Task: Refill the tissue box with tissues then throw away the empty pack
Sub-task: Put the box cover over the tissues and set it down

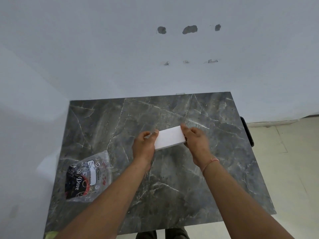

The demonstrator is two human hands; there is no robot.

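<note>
Over the grey marble table (189,178), my left hand (144,144) and right hand (196,140) clasp the white tissue stack (170,138) by its ends, the empty pack (86,178) lying flat at my left.

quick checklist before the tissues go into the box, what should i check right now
1. Tissue stack out of its wrapper: ok, bare white block.
2. Held at both ends: ok, left hand on one end, right hand on the other.
3. Stack kept together: ok, edges look square, no loose sheets showing.
4. Empty pack emptied and set aside: ok, it lies flat on the marble table, to the left of the hands and apart from them.
5. Tissue box ready: not ok, no box in view.
6. Bin for the pack: cannot tell, none in view.
</note>
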